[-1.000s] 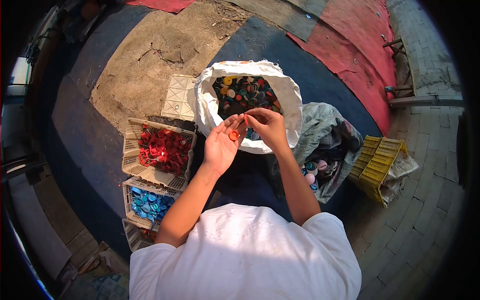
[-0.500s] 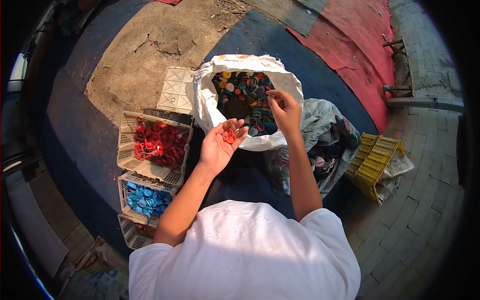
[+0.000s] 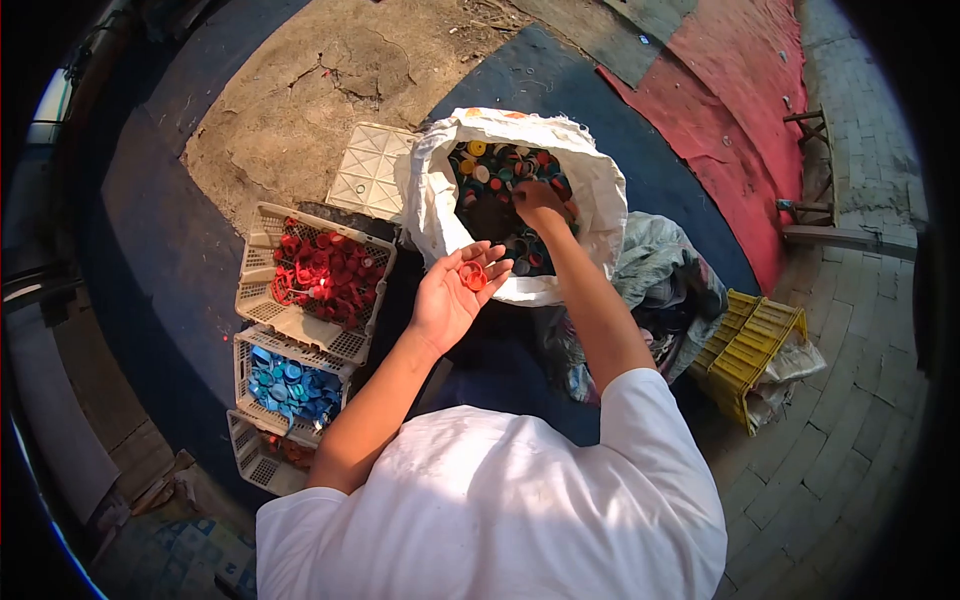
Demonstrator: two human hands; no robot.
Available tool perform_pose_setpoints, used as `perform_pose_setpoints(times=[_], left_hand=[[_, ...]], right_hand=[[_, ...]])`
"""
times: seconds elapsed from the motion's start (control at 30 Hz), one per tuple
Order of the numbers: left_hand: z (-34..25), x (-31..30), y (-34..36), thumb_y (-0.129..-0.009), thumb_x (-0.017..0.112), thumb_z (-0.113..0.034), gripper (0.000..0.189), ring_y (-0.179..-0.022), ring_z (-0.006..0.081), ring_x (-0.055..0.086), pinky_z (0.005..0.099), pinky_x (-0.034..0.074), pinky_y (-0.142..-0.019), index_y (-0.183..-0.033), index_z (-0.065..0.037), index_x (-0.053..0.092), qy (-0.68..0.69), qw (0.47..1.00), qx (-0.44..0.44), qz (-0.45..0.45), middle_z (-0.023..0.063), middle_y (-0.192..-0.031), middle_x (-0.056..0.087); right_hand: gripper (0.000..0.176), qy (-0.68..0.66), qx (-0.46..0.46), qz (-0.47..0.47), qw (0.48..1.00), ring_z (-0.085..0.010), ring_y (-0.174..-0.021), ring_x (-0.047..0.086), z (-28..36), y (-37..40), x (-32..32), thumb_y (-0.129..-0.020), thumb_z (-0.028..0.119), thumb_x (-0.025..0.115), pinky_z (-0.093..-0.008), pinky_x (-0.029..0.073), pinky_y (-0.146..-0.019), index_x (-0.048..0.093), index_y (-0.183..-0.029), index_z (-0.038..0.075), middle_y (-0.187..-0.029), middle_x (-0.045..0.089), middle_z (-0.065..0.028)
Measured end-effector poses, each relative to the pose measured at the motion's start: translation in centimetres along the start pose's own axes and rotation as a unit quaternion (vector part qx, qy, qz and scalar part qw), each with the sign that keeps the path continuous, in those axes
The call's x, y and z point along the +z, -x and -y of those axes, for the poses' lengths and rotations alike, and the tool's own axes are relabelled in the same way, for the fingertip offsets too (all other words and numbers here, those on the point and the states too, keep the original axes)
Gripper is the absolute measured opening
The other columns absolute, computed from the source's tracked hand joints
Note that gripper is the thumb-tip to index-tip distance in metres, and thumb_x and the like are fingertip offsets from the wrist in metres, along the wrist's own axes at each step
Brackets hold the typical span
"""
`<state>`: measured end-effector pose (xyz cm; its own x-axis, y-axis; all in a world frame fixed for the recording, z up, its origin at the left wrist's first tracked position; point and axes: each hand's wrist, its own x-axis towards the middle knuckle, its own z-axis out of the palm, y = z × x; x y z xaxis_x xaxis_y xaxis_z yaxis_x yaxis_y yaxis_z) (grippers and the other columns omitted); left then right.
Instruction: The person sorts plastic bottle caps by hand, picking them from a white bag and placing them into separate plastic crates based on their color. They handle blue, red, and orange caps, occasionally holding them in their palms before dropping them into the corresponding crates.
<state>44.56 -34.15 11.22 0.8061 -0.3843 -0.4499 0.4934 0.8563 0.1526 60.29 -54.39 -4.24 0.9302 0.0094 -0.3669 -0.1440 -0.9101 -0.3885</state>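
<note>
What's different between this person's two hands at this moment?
The left hand lies open, palm up, with orange caps resting on it; the right hand points down into the white sack. The left hand is held at the sack's near rim, while the right hand is inside it, among the mixed caps. Both hands are bare.

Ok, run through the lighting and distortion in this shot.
Head view: strong fisheye, the paving joints bow and a black vignette rings the frame; warm, hard sunlight brightens the white sack rim and the open left hand, while the right hand inside the sack looks dimmer; focus is fair in the middle, softer toward the edges.
</note>
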Motion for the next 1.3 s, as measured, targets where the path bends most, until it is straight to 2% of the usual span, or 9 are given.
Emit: perform_pose_setpoints(times=[0.23, 0.63, 0.73, 0.77, 0.93, 1.0, 1.13, 1.23, 1.3], left_hand=[[-0.2, 0.6, 0.3, -0.106, 0.039, -0.024, 0.039, -0.126, 0.035, 0.058, 0.0457, 0.045, -0.114, -0.129, 0.004, 0.052, -0.016, 1.0, 0.003, -0.004, 0.022, -0.134, 0.058], [-0.4, 0.3, 0.4, -0.106, 0.04, -0.023, 0.039, -0.127, 0.0355, 0.057, 0.0462, 0.045, -0.113, -0.13, 0.005, 0.051, -0.006, 1.0, 0.007, 0.006, 0.0217, -0.134, 0.058], [-0.5, 0.5, 0.3, -0.106, 0.041, -0.024, 0.04, -0.127, 0.0353, 0.057, 0.046, 0.045, -0.113, -0.13, 0.005, 0.051, -0.013, 1.0, 0.014, 0.013, 0.0215, -0.134, 0.058], [-0.4, 0.6, 0.3, -0.106, 0.041, -0.025, 0.04, -0.127, 0.0352, 0.057, 0.046, 0.045, -0.113, -0.131, 0.005, 0.051, -0.014, 1.0, 0.014, 0.016, 0.0216, -0.134, 0.058], [-0.2, 1.5, 0.6, -0.108, 0.037, -0.031, 0.046, -0.128, 0.0349, 0.056, 0.0449, 0.043, -0.114, -0.132, 0.006, 0.05, -0.015, 1.0, 0.011, 0.013, 0.0205, -0.136, 0.057], [-0.2, 1.5, 0.7, -0.109, 0.034, -0.036, 0.05, -0.127, 0.0324, 0.056, 0.0445, 0.041, -0.115, -0.133, 0.005, 0.049, -0.022, 1.0, 0.005, 0.021, 0.0196, -0.136, 0.057], [0.0, 1.5, -0.1, -0.109, 0.031, -0.04, 0.053, -0.126, 0.0306, 0.056, 0.0436, 0.041, -0.115, -0.135, 0.003, 0.048, 0.018, 0.999, -0.02, 0.042, 0.0184, -0.134, 0.058], [-0.3, 2.7, -0.5, -0.108, 0.032, -0.042, 0.053, -0.128, 0.0315, 0.055, 0.0434, 0.041, -0.115, -0.136, 0.0, 0.048, 0.018, 0.998, -0.038, 0.048, 0.0175, -0.136, 0.058], [-0.4, 2.7, -0.6, -0.108, 0.033, -0.042, 0.052, -0.128, 0.0317, 0.055, 0.0445, 0.041, -0.114, -0.136, -0.001, 0.048, 0.048, 0.995, -0.05, 0.078, 0.0165, -0.137, 0.057]], right_hand=[[0.023, 0.086, 0.0, 0.015, 0.996, -0.0333, -0.101, 0.07, 2.2, -2.0, 2.3, -0.087, 0.031, 0.067, -0.0459, 0.057, -0.087, 0.078, -0.105, 0.02, -0.111, 0.074, -0.0107], [0.026, -0.081, 0.07, 0.018, 0.994, -0.0314, -0.095, 0.073, 2.3, -0.3, 0.7, -0.086, 0.034, 0.073, -0.042, 0.057, -0.085, 0.08, -0.104, 0.017, -0.1, 0.076, -0.0121], [0.029, -0.174, -0.015, -0.063, 0.983, -0.0273, -0.083, 0.073, 1.8, 1.1, 0.0, -0.086, 0.034, 0.075, -0.0369, 0.056, -0.077, 0.079, -0.102, 0.01, -0.089, 0.076, -0.0141], [0.028, -0.249, 0.004, -0.052, 0.967, -0.0164, -0.072, 0.07, 2.1, 2.0, -0.8, -0.088, 0.029, 0.075, -0.0301, 0.053, -0.067, 0.078, -0.099, 0.003, -0.075, 0.074, -0.0105], [0.012, -0.436, -0.132, -0.206, 0.866, -0.0051, -0.061, 0.054, 5.9, 10.3, -6.0, -0.088, 0.011, 0.077, -0.0224, 0.042, -0.057, 0.078, -0.098, 0.003, -0.077, 0.067, -0.0018], [0.013, -0.414, -0.174, -0.211, 0.868, -0.0026, -0.06, 0.048, 7.7, 15.0, -8.7, -0.087, 0.006, 0.078, -0.0218, 0.037, -0.053, 0.078, -0.099, 0.003, -0.074, 0.06, 0.0007], [0.017, -0.336, -0.247, -0.187, 0.89, -0.0082, -0.063, 0.056, 9.7, 21.4, -11.1, -0.082, 0.001, 0.079, -0.0222, 0.041, -0.055, 0.077, -0.099, 0.004, -0.08, 0.063, -0.0021], [0.027, -0.188, -0.376, -0.248, 0.873, -0.0213, -0.067, 0.063, 10.2, 22.2, -10.0, -0.075, 0.002, 0.081, -0.0315, 0.05, -0.059, 0.076, -0.1, 0.008, -0.078, 0.061, -0.0056], [0.031, -0.142, -0.399, -0.235, 0.875, -0.022, -0.068, 0.063, 10.6, 23.1, -10.4, -0.073, 0.003, 0.081, -0.0324, 0.051, -0.059, 0.076, -0.103, 0.009, -0.079, 0.062, -0.0054]])
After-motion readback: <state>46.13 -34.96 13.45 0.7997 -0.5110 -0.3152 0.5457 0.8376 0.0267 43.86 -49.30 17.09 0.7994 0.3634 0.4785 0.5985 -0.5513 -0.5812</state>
